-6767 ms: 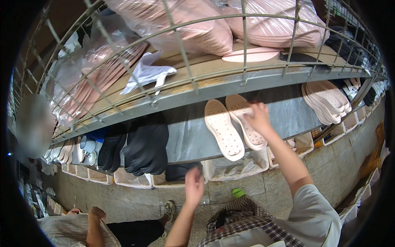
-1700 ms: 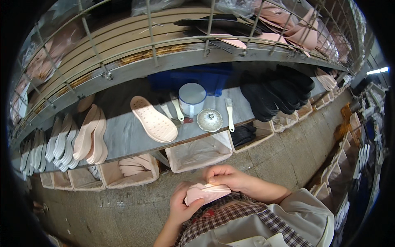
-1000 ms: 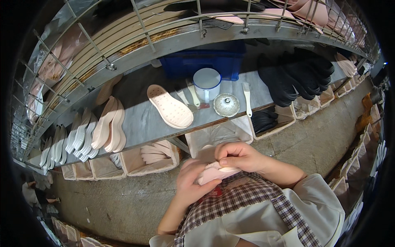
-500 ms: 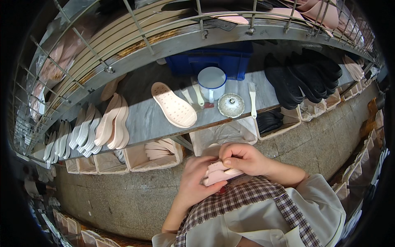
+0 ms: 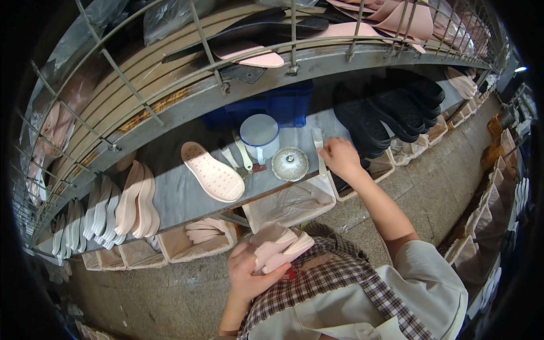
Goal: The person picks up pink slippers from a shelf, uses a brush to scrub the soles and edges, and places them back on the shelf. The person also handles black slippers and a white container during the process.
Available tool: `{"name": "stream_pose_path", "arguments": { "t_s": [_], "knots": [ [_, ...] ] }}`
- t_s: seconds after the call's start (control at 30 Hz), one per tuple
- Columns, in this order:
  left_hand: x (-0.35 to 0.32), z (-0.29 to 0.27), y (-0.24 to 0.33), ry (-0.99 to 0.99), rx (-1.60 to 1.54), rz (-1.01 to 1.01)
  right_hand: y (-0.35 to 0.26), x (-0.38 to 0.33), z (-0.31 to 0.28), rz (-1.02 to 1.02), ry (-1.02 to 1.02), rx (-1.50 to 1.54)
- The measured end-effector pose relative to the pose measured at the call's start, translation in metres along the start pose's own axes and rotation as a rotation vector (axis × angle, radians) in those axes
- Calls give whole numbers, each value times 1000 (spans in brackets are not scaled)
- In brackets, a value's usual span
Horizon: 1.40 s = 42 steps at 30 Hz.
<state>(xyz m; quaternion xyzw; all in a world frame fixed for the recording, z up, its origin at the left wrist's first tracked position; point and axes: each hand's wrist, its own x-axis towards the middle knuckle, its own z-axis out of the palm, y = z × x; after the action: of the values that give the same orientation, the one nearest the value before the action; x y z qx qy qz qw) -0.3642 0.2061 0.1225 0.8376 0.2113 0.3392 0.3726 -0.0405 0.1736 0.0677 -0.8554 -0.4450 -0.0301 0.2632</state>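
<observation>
My left hand [image 5: 243, 271] is closed round a pale pink shoe piece [image 5: 283, 249] in front of the checked apron; its layers and thick edges show, but not its full shape. My right hand [image 5: 341, 157] reaches over the bench, its bent fingers at the handle of a white brush [image 5: 321, 163] that lies across the bench edge, bristles away from me. Left of it sit a domed metal lid [image 5: 290, 164] with a knob and a white enamel mug [image 5: 260, 133] with a blue rim. A second pale-handled brush [image 5: 244, 154] lies beside the mug.
A pale pink perforated sole [image 5: 211, 171] lies on the grey bench [image 5: 170, 187]. Pink and white soles stand in rows at left, black soles [image 5: 396, 110] at right. Lined bins [image 5: 198, 241] sit below. A wire-fronted shelf [image 5: 226, 85] overhangs the bench, with a blue crate [image 5: 294, 105] beneath.
My right hand has left the pink shoe piece and moved forward and right to the white brush. My left hand keeps hold of the piece. The whole view has shifted.
</observation>
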Motion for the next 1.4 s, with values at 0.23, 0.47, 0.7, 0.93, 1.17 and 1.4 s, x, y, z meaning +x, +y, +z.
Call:
{"name": "stream_pose_path", "arguments": {
  "t_s": [0.23,0.47,0.7,0.93,1.17,1.4],
  "knots": [
    [4,-11,-12,109,-38,-54,39,23,30,176,-287,-274],
    [2,-24,-14,37,-79,-253,-15,47,-39,-303,-15,190],
    [-1,-20,-17,67,-82,-241,-89,121,15,-382,-419,-310],
    [-8,-23,-14,87,-2,-280,-64,128,-4,-423,-419,-149],
    [-5,-27,-10,100,-11,-260,-76,108,-26,-414,-385,-112],
    [-5,-32,-10,29,33,-162,-91,22,-72,-777,-646,742]
  ]
}}
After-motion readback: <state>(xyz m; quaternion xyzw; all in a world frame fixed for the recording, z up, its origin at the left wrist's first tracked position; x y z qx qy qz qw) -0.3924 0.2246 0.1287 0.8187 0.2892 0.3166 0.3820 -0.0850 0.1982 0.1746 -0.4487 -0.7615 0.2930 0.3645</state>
